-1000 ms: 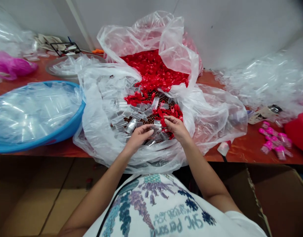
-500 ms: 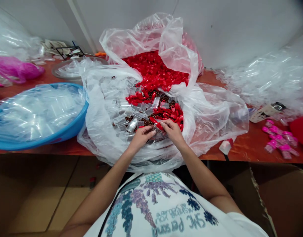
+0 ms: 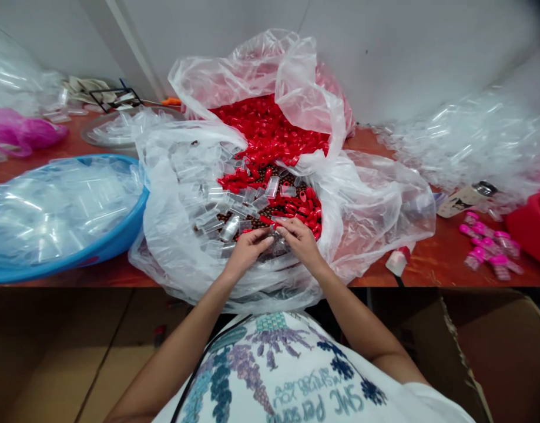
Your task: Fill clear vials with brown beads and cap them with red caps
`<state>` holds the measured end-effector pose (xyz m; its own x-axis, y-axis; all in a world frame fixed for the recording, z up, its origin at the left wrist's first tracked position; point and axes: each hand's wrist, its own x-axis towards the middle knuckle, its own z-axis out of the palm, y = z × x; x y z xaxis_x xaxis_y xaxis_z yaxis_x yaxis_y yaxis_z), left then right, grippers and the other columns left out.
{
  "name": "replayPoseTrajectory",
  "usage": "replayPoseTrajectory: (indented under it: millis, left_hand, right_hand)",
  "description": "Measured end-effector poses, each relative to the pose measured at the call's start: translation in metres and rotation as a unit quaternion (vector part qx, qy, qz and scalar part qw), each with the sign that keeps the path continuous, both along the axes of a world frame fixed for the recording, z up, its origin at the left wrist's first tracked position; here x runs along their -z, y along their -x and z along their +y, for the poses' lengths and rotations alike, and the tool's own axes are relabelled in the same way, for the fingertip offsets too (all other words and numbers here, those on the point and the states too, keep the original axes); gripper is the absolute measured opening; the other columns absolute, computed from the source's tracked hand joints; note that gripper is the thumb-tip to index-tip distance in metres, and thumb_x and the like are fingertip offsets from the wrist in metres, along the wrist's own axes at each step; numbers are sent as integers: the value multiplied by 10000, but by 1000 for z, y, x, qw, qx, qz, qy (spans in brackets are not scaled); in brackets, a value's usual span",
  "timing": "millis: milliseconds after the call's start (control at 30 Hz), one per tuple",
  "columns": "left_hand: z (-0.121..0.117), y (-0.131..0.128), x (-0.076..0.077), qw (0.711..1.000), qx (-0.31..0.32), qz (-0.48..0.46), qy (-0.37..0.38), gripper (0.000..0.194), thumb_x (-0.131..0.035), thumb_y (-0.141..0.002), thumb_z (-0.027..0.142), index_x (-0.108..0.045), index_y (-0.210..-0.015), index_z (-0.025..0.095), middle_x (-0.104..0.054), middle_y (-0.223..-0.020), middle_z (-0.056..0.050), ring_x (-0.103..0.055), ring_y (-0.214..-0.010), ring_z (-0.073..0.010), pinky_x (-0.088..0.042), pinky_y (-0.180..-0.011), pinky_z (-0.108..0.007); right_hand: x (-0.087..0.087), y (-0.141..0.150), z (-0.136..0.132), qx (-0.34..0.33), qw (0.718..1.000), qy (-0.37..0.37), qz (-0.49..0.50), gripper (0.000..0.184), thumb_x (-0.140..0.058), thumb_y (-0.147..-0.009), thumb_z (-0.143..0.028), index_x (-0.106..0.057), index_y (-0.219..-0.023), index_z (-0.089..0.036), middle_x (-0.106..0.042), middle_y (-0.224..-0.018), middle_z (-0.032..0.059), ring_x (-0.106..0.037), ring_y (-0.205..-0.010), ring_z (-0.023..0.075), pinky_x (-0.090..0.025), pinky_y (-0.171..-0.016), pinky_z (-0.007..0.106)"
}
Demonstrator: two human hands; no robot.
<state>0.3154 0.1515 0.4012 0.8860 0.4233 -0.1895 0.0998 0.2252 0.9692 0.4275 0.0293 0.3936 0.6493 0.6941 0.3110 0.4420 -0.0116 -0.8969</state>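
Observation:
My left hand (image 3: 251,249) is closed, thumb and fingers pinched around what looks like a small clear plastic case, mostly hidden by the fingers. Close beside it, my right hand (image 3: 301,242) pinches a small red plastic piece (image 3: 276,225). Both hands are over the near part of an opened white plastic bag (image 3: 164,235). In the bag lie clear plastic cases (image 3: 230,228), glossy red pieces (image 3: 302,205) and small brown beads (image 3: 264,212). A second bag behind is full of red pieces (image 3: 270,126).
A blue basin (image 3: 140,208) of clear plastic pieces stands at the left. Clear pieces are heaped (image 3: 476,141) at the right, near a tumbler (image 3: 466,198), pink-capped small containers (image 3: 490,244) and a red bowl (image 3: 534,223). Cardboard boxes (image 3: 503,346) are below the table edge.
My hands stay together over the bag, with the fingers slightly shifted around the small pieces. The whole view has moved slightly, so everything appears a little farther left.

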Motion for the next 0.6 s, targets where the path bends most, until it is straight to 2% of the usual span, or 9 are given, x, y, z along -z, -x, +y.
replayPoseTrajectory:
  millis: [67, 167, 267, 467, 600]
  left_hand:
    - [0, 0, -2, 1000, -3, 1, -14, 473, -744, -662, 380, -691, -1071, 149, -686, -1051, -78, -614, -891, -237, -530, -737, -357]
    - [-1, 1, -3, 997, -2, -3, -77, 379, -716, -695, 356, -712, -1022, 164, -700, -1012, -59, -614, -908, -230, -503, -807, -349]
    - [-2, 1, -1, 993, -4, -8, -119, 320, -698, -710, 344, -724, -977, 170, -707, -952, -49, -615, -899, -223, -484, -841, -342]
    - [-10, 0, 5, 997, -4, -6, -76, 374, -693, -709, 365, -706, -1023, 161, -691, -980, -63, -610, -839, -210, -514, -743, -326]
    - [-13, 0, 4, 998, 0, -1, -71, 367, -706, -699, 351, -711, -1013, 163, -688, -935, -54, -601, -791, -195, -510, -708, -314]
  right_hand:
    - [0, 1, -1, 2, 1000, 14, -19, 305, -519, -901, -350, -645, -1163, -261, -587, -927, 33, -570, -879, 143, -461, -822, 279]
    - [-1, 6, -2, 17, 998, 30, -57, 321, -491, -915, -348, -634, -1187, -251, -538, -847, 27, -544, -798, 142, -459, -767, 276]
    - [-1, 14, -4, 38, 996, 28, -76, 325, -472, -924, -350, -629, -1194, -255, -516, -828, 24, -533, -787, 145, -454, -763, 279]
    - [2, 28, -2, 114, 993, -9, -25, 295, -466, -924, -371, -669, -1109, -261, -548, -865, 37, -559, -840, 158, -469, -800, 288]
    - [4, 31, -1, 125, 991, -41, 9, 270, -482, -918, -359, -682, -1061, -248, -566, -887, 38, -567, -869, 158, -474, -824, 295]
